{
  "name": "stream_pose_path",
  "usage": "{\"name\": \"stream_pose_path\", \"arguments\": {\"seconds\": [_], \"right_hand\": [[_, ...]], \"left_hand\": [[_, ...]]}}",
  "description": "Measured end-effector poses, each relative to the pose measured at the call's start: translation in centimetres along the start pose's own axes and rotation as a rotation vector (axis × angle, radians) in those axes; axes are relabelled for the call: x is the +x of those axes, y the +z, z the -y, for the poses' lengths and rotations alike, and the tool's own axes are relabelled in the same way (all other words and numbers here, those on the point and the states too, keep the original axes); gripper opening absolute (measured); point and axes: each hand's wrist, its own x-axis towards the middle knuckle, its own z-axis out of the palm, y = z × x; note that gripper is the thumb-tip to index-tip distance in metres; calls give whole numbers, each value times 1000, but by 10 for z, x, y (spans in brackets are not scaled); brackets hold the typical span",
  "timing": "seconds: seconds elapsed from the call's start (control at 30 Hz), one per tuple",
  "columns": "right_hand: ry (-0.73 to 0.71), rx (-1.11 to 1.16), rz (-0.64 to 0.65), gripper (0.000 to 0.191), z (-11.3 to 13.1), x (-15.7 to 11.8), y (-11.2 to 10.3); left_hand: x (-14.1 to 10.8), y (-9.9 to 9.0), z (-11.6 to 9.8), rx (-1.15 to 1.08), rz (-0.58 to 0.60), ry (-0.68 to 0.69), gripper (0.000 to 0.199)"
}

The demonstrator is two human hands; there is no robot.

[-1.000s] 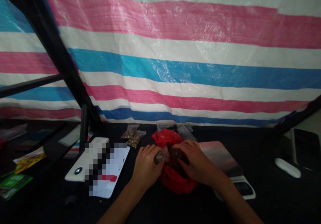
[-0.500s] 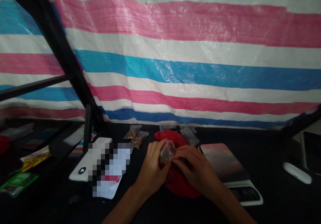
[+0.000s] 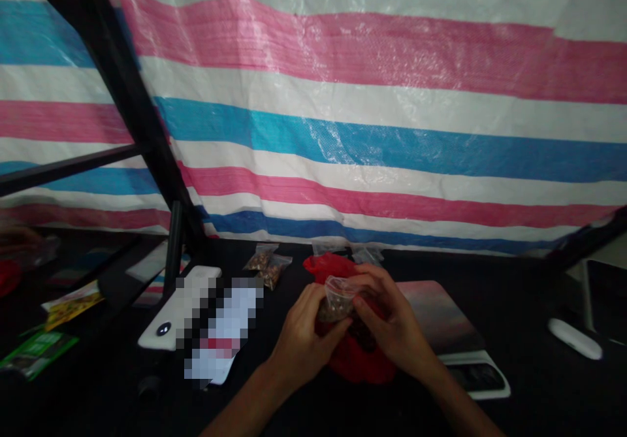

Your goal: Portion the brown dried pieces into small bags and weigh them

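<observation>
Fingers of the left hand (image 3: 300, 336) and right hand (image 3: 401, 329) pinch a small clear plastic bag of brown bits (image 3: 337, 302) over crumpled red plastic (image 3: 360, 364); steadying its mouth seems needed.

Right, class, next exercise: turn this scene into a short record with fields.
Left hand: holds a small clear bag, partly filled
Right hand: fingers at the bag's edge; grip unclear
Below the hands: open red bag, dark contents
Behind, left: two small filled bags
Right side: pink-grey flat item, white oval item
Left side: yellow packet, green packet
Backdrop: striped sheet
</observation>
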Motion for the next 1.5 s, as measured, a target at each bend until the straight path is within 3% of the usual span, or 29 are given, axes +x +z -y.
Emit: {"name": "stream_pose_path", "arguments": {"seconds": [0.1,0.23,0.3,0.4,0.53,0.63,0.7,0.77,0.87,0.97,1.27,1.5], "right_hand": [[64,119,77,37,-4,0,7],[96,112,-52,28,2,6,1],[88,31,-117,34,9,9,-18],[108,-237,-175,42,19,10,-64],[249,-443,-87,48,14,4,-122],[326,-705,68,48,-1,-3,-143],[295,-799,84,48,-11,-9,-149],[208,-806,21,50,-16,-13,-154],[85,-747,-90,52,-14,-17,-162],[57,-705,-132,50,-7,-19,-171],[243,-590,-17,42,-2,-23,-178],[460,-473,74,68,3,-25,-167]], "left_hand": [[1,0,-1,-41,-8,-28,20],[1,-2,1,8,9,28,47],[1,-4,3,45,-21,36,53],[0,-7,5,89,-60,31,40],[0,-9,7,82,-40,50,31],[1,-8,9,84,-45,43,28],[1,-6,10,92,-61,33,26],[1,-5,11,99,-73,33,25],[2,-6,11,110,-96,37,24],[3,-7,13,120,-123,23,24],[5,-6,19,131,-186,-21,26],[4,-5,19,144,-209,-14,26]]}}
